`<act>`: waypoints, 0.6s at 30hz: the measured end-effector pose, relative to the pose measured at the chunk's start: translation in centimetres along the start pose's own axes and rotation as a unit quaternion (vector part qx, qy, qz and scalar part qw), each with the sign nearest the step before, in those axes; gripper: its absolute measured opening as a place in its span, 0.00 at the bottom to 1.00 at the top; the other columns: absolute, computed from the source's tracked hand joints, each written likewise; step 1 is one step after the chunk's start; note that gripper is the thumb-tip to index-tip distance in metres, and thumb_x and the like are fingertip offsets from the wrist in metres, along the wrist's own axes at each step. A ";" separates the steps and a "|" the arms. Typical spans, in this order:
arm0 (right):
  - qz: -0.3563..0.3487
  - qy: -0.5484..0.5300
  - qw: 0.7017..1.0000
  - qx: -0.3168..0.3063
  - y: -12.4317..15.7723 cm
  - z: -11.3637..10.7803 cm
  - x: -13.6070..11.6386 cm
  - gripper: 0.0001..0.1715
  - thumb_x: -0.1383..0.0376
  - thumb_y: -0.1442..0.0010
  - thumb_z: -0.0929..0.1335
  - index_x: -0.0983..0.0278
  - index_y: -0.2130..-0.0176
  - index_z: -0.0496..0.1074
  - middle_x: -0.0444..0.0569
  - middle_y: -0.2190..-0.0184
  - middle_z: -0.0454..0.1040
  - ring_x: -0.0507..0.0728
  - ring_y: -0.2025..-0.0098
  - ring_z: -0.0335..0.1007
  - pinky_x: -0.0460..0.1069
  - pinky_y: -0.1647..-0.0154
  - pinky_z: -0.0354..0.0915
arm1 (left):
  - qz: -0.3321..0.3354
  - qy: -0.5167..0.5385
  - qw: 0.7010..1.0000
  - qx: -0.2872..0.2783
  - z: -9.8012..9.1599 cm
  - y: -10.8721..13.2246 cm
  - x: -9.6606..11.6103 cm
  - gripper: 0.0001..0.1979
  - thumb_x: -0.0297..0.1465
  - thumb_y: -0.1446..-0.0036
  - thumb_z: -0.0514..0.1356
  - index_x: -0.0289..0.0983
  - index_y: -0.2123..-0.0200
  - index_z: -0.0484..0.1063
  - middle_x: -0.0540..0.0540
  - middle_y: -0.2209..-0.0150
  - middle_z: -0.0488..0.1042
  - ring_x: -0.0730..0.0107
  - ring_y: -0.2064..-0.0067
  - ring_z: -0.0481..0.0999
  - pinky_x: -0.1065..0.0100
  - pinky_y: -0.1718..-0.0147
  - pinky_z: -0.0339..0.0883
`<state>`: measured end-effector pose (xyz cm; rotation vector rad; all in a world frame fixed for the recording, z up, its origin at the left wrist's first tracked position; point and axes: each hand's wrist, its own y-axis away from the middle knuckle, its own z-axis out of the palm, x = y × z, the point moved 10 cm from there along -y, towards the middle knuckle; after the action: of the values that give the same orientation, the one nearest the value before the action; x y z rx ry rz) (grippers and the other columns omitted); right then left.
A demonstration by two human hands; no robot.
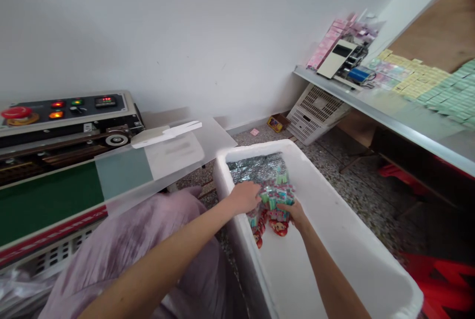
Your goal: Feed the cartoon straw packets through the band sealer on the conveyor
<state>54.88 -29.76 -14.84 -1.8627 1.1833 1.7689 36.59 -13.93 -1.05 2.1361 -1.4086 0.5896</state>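
Inside a white foam box (334, 195) lies a heap of shiny printed plastic packets (276, 195), green, blue and pink, some with a red-haired cartoon figure. My left hand (245, 197) reaches over the near-left wall of the box, its fingers curled against the left side of the packets and the fingertips partly hidden. From the right, my right hand (296, 212) is closed on the packets' edge, the thumb lying across the top. Silvery packets (252, 168) fill the far end of the box.
At left stands a sealing machine with a control panel (67, 109), a green conveyor belt (52, 200) and a plastic sheet (208, 136). A metal-edged table (404, 123) at right carries a small machine (343, 62) and stacked cards (419, 81). White crates (315, 111) stand beneath it.
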 end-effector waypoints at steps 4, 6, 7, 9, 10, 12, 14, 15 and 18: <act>0.017 -0.048 0.999 -0.001 0.8 -2.0 -2.3 0.30 0.58 0.68 0.82 0.63 0.64 0.78 0.52 0.69 0.83 0.65 0.70 0.80 0.57 0.67 0.77 | -0.005 0.077 0.997 0.014 -0.1 -0.5 -0.7 0.17 0.32 0.43 0.61 0.38 0.49 0.74 0.37 0.46 0.77 0.48 0.43 0.75 0.55 0.45 0.67; 0.018 -0.064 0.998 0.001 1.2 -3.0 -3.7 0.28 0.59 0.68 0.82 0.63 0.65 0.78 0.51 0.71 0.83 0.63 0.72 0.79 0.56 0.69 0.76 | -0.006 0.121 0.993 0.018 0.0 -1.0 -1.0 0.20 0.33 0.46 0.64 0.40 0.49 0.74 0.39 0.46 0.78 0.47 0.42 0.75 0.56 0.45 0.67; 0.016 -0.072 0.997 0.000 1.5 -3.3 -4.5 0.28 0.60 0.68 0.82 0.63 0.64 0.78 0.50 0.70 0.83 0.63 0.72 0.79 0.55 0.69 0.77 | -0.005 0.143 0.990 0.019 0.1 -1.3 -1.1 0.23 0.34 0.49 0.66 0.41 0.48 0.74 0.40 0.46 0.78 0.47 0.42 0.75 0.56 0.44 0.67; 0.010 -0.087 0.996 -0.004 2.0 -3.5 -6.0 0.29 0.61 0.69 0.82 0.62 0.64 0.78 0.50 0.69 0.83 0.62 0.72 0.79 0.53 0.70 0.77 | 0.001 0.189 0.982 0.019 0.4 -1.8 -1.0 0.30 0.38 0.53 0.69 0.40 0.45 0.73 0.39 0.43 0.76 0.44 0.40 0.73 0.56 0.43 0.66; 0.007 -0.093 0.996 -0.007 2.4 -3.3 -6.9 0.28 0.60 0.68 0.82 0.62 0.64 0.78 0.49 0.70 0.83 0.60 0.74 0.78 0.52 0.73 0.76 | 0.006 0.210 0.978 0.018 0.5 -2.0 -0.7 0.35 0.40 0.55 0.71 0.39 0.43 0.71 0.38 0.40 0.74 0.43 0.39 0.72 0.55 0.42 0.65; 0.002 -0.102 0.995 -0.014 3.2 -2.4 -8.6 0.24 0.59 0.65 0.82 0.63 0.66 0.78 0.48 0.75 0.81 0.56 0.82 0.72 0.48 0.83 0.69 | 0.020 0.245 0.969 0.016 0.8 -2.3 0.1 0.43 0.43 0.60 0.74 0.38 0.40 0.69 0.36 0.37 0.70 0.42 0.36 0.69 0.54 0.40 0.64; -0.005 -0.112 0.993 -0.027 3.9 -0.5 -10.5 0.22 0.58 0.63 0.81 0.64 0.68 0.78 0.46 0.79 0.78 0.53 0.87 0.66 0.46 0.89 0.63 | 0.059 0.320 0.945 0.020 0.8 -2.3 1.6 0.47 0.44 0.63 0.76 0.37 0.39 0.68 0.37 0.37 0.70 0.43 0.37 0.69 0.55 0.39 0.63; -0.011 -0.120 0.992 -0.034 4.2 0.8 -11.6 0.21 0.58 0.62 0.81 0.64 0.67 0.78 0.46 0.78 0.79 0.53 0.86 0.67 0.47 0.88 0.65 | 0.083 0.371 0.924 0.027 0.5 -2.2 2.5 0.47 0.43 0.63 0.76 0.38 0.39 0.67 0.38 0.39 0.72 0.45 0.38 0.71 0.55 0.40 0.64; -0.044 -0.150 0.986 -0.052 4.7 5.2 -15.1 0.26 0.60 0.62 0.82 0.63 0.62 0.79 0.49 0.66 0.83 0.59 0.71 0.79 0.52 0.67 0.77 | 0.108 0.474 0.868 0.098 -1.7 -1.2 3.1 0.44 0.39 0.63 0.77 0.38 0.41 0.67 0.41 0.46 0.76 0.49 0.45 0.75 0.55 0.43 0.66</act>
<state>49.51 -23.68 -0.28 -1.5992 0.8990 2.0065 38.73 -14.67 1.92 1.4115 -1.0104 1.6438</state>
